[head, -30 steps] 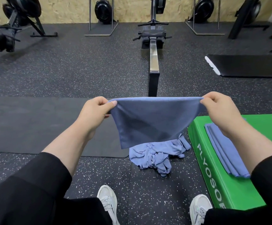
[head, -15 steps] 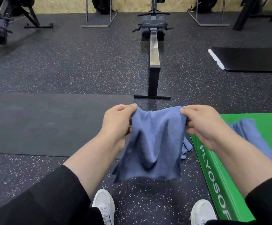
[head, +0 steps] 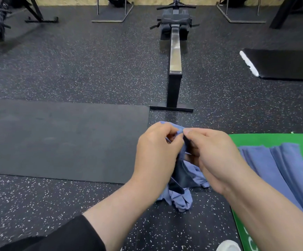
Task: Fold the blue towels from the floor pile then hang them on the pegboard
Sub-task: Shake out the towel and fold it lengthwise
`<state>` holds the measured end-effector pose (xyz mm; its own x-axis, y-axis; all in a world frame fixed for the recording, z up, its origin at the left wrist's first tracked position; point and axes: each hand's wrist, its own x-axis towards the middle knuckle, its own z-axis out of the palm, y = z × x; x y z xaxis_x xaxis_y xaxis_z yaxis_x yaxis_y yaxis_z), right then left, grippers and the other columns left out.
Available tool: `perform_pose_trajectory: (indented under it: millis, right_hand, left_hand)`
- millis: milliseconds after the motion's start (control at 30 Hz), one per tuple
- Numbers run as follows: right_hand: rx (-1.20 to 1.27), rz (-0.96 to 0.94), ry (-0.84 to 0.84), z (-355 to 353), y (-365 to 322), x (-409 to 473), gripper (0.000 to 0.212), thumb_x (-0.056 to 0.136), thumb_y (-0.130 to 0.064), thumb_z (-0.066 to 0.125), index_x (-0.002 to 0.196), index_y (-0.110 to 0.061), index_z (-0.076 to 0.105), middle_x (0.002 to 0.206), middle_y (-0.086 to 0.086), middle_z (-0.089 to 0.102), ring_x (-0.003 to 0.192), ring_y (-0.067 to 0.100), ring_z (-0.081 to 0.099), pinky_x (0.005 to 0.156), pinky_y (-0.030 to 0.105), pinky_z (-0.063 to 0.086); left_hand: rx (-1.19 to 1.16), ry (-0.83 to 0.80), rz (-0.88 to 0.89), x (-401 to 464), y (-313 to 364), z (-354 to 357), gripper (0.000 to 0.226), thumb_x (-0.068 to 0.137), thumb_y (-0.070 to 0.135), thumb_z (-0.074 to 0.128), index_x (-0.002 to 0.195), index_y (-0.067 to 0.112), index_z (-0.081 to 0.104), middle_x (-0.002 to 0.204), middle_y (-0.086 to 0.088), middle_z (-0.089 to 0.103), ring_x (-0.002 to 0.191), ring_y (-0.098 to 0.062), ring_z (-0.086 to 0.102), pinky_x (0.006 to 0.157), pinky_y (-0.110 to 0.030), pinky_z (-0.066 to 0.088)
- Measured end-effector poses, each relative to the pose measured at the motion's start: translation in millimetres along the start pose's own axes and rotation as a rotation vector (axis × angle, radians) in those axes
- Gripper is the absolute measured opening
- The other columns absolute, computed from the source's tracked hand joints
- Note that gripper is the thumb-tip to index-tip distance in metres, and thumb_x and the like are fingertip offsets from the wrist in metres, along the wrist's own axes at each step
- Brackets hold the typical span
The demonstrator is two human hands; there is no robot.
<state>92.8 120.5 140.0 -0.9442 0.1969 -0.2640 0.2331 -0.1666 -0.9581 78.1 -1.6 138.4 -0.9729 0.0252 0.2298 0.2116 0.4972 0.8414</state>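
A blue towel point(head: 180, 167) hangs folded in half between my two hands, which have met in the middle of the view. My left hand point(head: 156, 151) pinches its top corners, and my right hand point(head: 212, 153) pinches the same top edge right beside it. Most of the hanging towel is hidden behind my hands. Below them the crumpled pile of blue towels point(head: 181, 198) lies on the speckled floor. Folded blue towels point(head: 280, 163) lie on the green plyo box point(head: 266, 140) at the right.
A rowing machine point(head: 174, 57) stretches away straight ahead, its foot just beyond my hands. A dark mat point(head: 62, 138) covers the floor on the left. A black mat with a white edge point(head: 282, 64) lies at the far right. My white shoe point(head: 228, 246) shows at the bottom.
My hands have come together, bringing the towel's two top ends side by side so it folds in half. The camera has tilted further down.
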Motion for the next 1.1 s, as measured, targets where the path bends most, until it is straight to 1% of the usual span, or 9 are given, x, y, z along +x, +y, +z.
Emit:
perform_pose_trajectory:
  millis: [233, 333, 400, 467, 567, 733, 833, 967, 1100]
  right_hand:
    - [0.184, 0.023, -0.092, 0, -7, 4, 0.036, 0.106, -0.016, 0.047, 0.083, -0.006, 0.072, 0.079, 0.009, 0.074, 0.074, 0.014, 0.07, 0.073, 0.027, 0.056]
    - [0.2, -0.01, -0.092, -5, -10, 5, 0.034, 0.106, -0.021, 0.049, 0.079, -0.011, 0.069, 0.07, 0.002, 0.068, 0.069, 0.011, 0.065, 0.067, 0.024, 0.052]
    - [0.162, -0.04, -0.059, -10, -11, 7, 0.022, 0.101, -0.011, 0.054, 0.089, -0.003, 0.07, 0.077, 0.008, 0.068, 0.072, 0.016, 0.063, 0.064, 0.025, 0.051]
    - [0.034, -0.073, -0.001, -18, -9, 10, 0.017, 0.091, -0.004, 0.054, 0.09, 0.0, 0.071, 0.078, 0.014, 0.063, 0.074, 0.023, 0.054, 0.065, 0.036, 0.046]
    - [-0.216, -0.129, 0.037, -28, -12, 11, 0.028, 0.088, -0.007, 0.053, 0.093, -0.02, 0.077, 0.084, 0.01, 0.074, 0.076, 0.021, 0.059, 0.076, 0.052, 0.053]
    - [-0.491, -0.208, 0.0, -36, -21, 5, 0.025, 0.088, -0.017, 0.054, 0.094, -0.03, 0.075, 0.085, 0.002, 0.076, 0.082, 0.023, 0.067, 0.084, 0.05, 0.054]
    - [-0.554, -0.259, -0.036, -36, -23, 1, 0.025, 0.092, -0.016, 0.053, 0.093, -0.03, 0.074, 0.087, -0.002, 0.076, 0.086, 0.019, 0.069, 0.087, 0.041, 0.053]
    - [-0.547, -0.251, -0.139, -33, -26, -4, 0.027, 0.096, -0.008, 0.051, 0.09, -0.022, 0.073, 0.077, -0.007, 0.072, 0.07, 0.002, 0.056, 0.066, 0.023, 0.042]
    - [-0.561, -0.262, -0.151, -37, -30, -2, 0.028, 0.096, -0.006, 0.051, 0.091, -0.021, 0.074, 0.078, -0.012, 0.071, 0.072, 0.0, 0.057, 0.07, 0.024, 0.043]
  left_hand:
    - [-0.059, -0.009, 0.075, 1, 2, 5, 0.008, 0.09, 0.017, 0.074, 0.088, 0.024, 0.077, 0.084, 0.014, 0.065, 0.085, -0.005, 0.061, 0.074, -0.011, 0.043]
    - [-0.022, -0.169, 0.136, -2, 6, 6, 0.024, 0.094, 0.01, 0.065, 0.107, 0.024, 0.079, 0.1, 0.019, 0.068, 0.097, 0.003, 0.06, 0.084, -0.004, 0.039]
    - [-0.064, -0.276, 0.097, -4, 11, 4, 0.035, 0.092, 0.004, 0.057, 0.109, 0.026, 0.079, 0.111, 0.024, 0.071, 0.104, 0.01, 0.06, 0.088, -0.003, 0.039]
    - [-0.079, -0.261, 0.041, -2, 12, -2, 0.038, 0.089, 0.002, 0.053, 0.098, 0.029, 0.078, 0.1, 0.022, 0.074, 0.091, 0.007, 0.064, 0.081, -0.012, 0.046]
    - [-0.073, -0.145, 0.014, 13, 3, -17, 0.024, 0.088, 0.009, 0.053, 0.089, 0.03, 0.065, 0.087, 0.012, 0.07, 0.079, -0.009, 0.064, 0.075, -0.028, 0.051]
    - [0.277, -0.342, 0.231, 30, -20, -43, 0.035, 0.091, 0.024, 0.067, 0.124, 0.034, 0.057, 0.13, 0.016, 0.048, 0.119, -0.001, 0.048, 0.103, -0.02, 0.036]
    - [0.326, -0.425, 0.265, 27, -25, -47, 0.034, 0.09, 0.033, 0.07, 0.123, 0.035, 0.06, 0.145, 0.011, 0.04, 0.133, -0.007, 0.038, 0.109, -0.022, 0.026]
    - [0.412, -0.512, 0.217, 24, -30, -49, 0.02, 0.09, 0.04, 0.071, 0.108, 0.035, 0.065, 0.148, 0.008, 0.041, 0.134, -0.015, 0.039, 0.114, -0.043, 0.033]
    - [0.603, -0.533, 0.112, 32, -41, -59, 0.02, 0.091, 0.049, 0.064, 0.104, 0.035, 0.071, 0.13, 0.013, 0.053, 0.118, -0.016, 0.05, 0.101, -0.043, 0.044]
